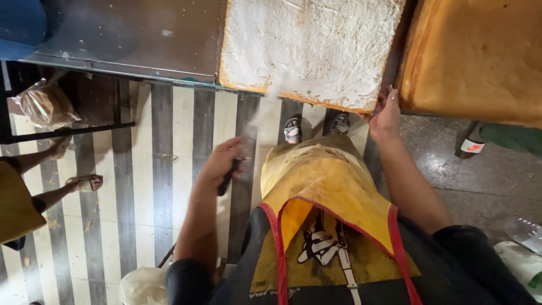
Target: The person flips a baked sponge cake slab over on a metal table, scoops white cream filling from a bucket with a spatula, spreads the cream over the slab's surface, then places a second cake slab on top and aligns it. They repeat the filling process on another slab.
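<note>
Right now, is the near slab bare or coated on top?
Coated: white powder covers the slab, only its yellow edge showing. The right hand touches its corner.

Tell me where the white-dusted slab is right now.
The white-dusted slab lies top centre on the metal table, beside the plain golden slab; the right hand touches its near corner.
</note>
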